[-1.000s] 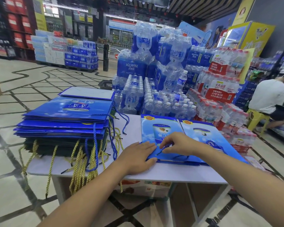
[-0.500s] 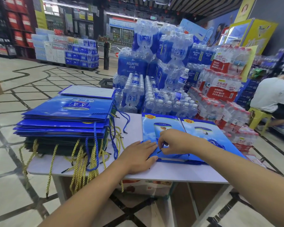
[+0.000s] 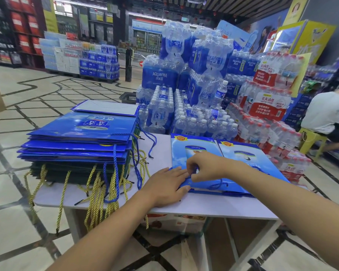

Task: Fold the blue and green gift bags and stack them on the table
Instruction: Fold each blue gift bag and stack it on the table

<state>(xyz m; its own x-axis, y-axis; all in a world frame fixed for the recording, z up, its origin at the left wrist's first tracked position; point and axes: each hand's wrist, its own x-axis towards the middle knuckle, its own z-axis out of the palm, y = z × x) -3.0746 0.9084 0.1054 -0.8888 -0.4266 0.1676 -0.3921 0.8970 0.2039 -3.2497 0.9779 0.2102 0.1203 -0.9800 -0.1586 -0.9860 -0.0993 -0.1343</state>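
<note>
Blue bag (image 3: pixel 202 153) near table (image 3: pixel 110 200) front edge; left hand (image 3: pixel 165 185) pressed flat; right hand (image 3: pixel 205 167) pinching cord (blue).

Both forearms extend forward, converging. Left hand (image 3: pixel 165 185): palm down, fingers flat and together, pressed downward. Right hand (image 3: pixel 205 166): wrist slightly raised, fingers curled in a pinch grip beside the left fingertips (image 3: pixel 181 171).

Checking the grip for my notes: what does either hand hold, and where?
The right hand pinches the blue bag near its cord handle; the left hand only presses flat on its corner.
</note>
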